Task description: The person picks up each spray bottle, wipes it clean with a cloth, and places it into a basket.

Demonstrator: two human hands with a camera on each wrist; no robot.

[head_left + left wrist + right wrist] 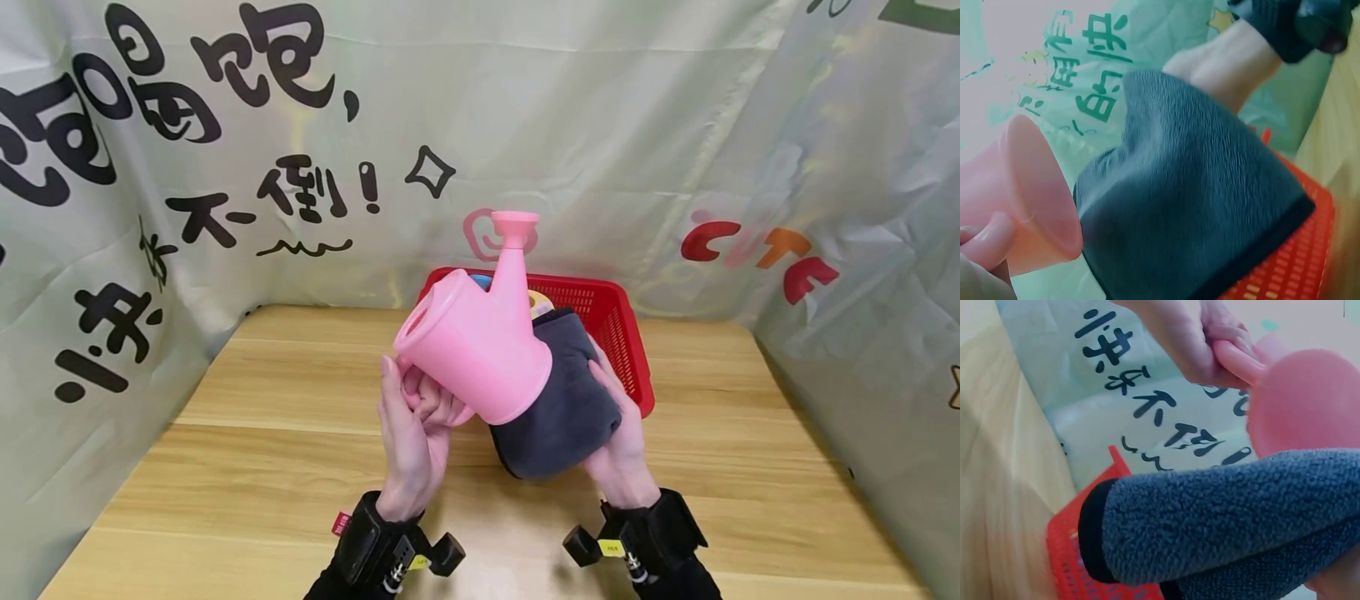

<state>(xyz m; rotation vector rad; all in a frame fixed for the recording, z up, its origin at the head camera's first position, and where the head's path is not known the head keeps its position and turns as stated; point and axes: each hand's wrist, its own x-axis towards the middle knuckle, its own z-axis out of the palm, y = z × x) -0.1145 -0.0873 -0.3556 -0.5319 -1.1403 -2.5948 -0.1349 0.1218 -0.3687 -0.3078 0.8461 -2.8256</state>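
Note:
A pink watering can (480, 350) is held up in front of the basket, tilted, its spout pointing up and away. My left hand (416, 433) grips its handle, fingers curled through the loop. In my right hand (618, 442) is a folded dark grey towel (562, 408), fuzzy with a black edge, pinched along its right side. Beside the can's base, the towel overlaps it in the head view. The right wrist view shows the towel's rolled fold (1222, 525) close under the can's round bottom (1310, 403).
Behind the hands, a red plastic basket (633, 350) stands on the wooden table (300, 467). Partly hidden inside it are a blue thing (482, 281) and a pale yellow thing (538, 302). White cloth walls (585, 125) with printed writing enclose the table at back and sides.

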